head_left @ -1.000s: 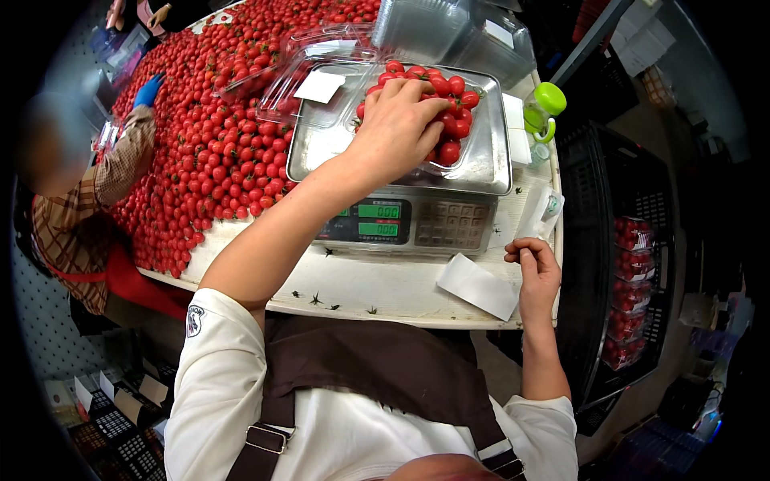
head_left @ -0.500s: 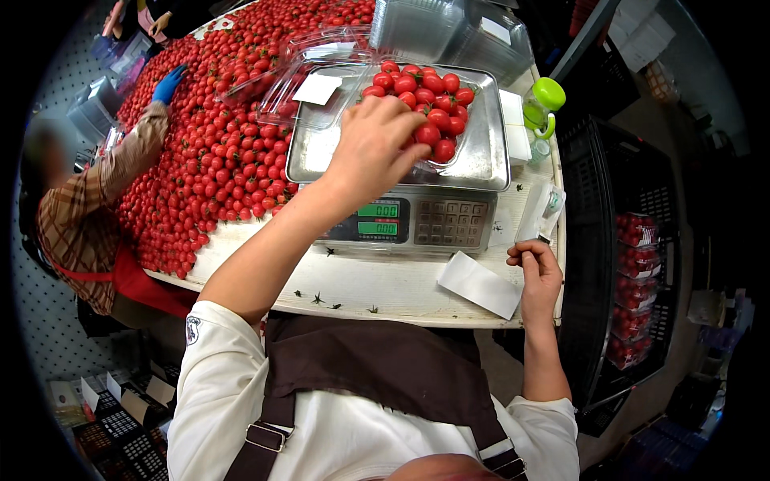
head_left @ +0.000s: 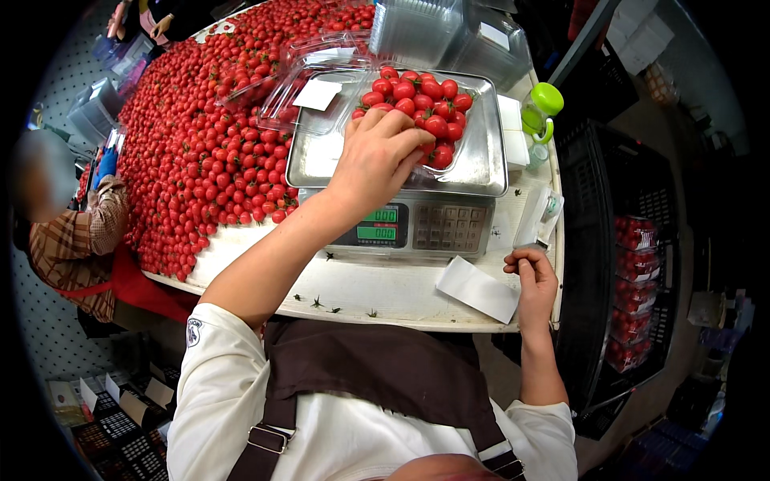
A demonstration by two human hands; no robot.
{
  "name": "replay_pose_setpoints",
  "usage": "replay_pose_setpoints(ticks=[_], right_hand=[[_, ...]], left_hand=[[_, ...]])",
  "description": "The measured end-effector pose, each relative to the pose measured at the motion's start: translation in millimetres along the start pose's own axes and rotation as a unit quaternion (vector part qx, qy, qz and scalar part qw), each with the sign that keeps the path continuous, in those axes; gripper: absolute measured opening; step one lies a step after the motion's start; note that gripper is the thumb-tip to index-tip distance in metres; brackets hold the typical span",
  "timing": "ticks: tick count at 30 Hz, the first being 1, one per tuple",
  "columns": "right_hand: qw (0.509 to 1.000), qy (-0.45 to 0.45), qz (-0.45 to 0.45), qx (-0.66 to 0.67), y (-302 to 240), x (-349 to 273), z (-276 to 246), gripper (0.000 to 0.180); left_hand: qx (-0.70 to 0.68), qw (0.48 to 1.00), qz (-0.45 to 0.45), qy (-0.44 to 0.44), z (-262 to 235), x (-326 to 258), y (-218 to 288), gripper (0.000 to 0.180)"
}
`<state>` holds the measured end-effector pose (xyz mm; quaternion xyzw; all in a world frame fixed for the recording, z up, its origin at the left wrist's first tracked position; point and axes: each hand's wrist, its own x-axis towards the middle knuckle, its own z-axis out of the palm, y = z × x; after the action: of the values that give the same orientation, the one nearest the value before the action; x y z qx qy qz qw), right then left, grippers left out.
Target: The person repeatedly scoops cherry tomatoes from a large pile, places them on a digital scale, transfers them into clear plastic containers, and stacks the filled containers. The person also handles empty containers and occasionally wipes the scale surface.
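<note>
Left hand (head_left: 377, 156) has been drawn back slightly, fingers curled loosely over cherry tomatoes (head_left: 425, 108) in clear tray on scale (head_left: 417, 226); white label (head_left: 479, 289) is pinched by right hand (head_left: 533, 276).

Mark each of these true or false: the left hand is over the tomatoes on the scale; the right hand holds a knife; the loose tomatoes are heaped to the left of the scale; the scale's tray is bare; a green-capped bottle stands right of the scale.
1. The left hand is over the tomatoes in the clear container on the scale: true.
2. The right hand holds a knife: false, it holds a white slip.
3. The loose tomatoes are heaped left of the scale: true.
4. The scale's tray is bare: false, the filled container sits on it.
5. A green-capped bottle stands right of the scale: true.
</note>
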<state>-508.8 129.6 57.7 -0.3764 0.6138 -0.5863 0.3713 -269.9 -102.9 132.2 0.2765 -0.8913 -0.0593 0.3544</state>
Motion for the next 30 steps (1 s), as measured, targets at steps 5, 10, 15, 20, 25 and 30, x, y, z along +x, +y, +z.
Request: replay_pose_setpoints(ticks=[5,10,15,20,25,30], right_hand=[[1.0,0.02,0.0,0.011,5,-1,-5,0.015],[1.0,0.023,0.004,0.005,3,0,-4,0.016],[1.0,0.009,-0.018,0.0,-11,8,7,0.016],[0.996,0.014,-0.09,0.012,-42,45,27,0.016],[0.984,0.002,-0.165,-0.068,-78,143,65,0.017],[0.925,-0.078,-0.152,-0.338,-66,277,93,0.053]], left_hand=[[0.068,0.976,-0.078,0.192,-22,-37,-26,0.04],[-0.236,0.762,-0.447,0.404,-32,-77,-112,0.049],[-0.57,0.625,-0.393,0.36,-55,-47,-119,0.072],[-0.189,0.979,-0.051,0.059,-23,-7,-8,0.059],[0.056,0.998,0.013,0.016,30,-20,37,0.069],[0.037,0.997,0.005,0.071,37,-19,34,0.066]])
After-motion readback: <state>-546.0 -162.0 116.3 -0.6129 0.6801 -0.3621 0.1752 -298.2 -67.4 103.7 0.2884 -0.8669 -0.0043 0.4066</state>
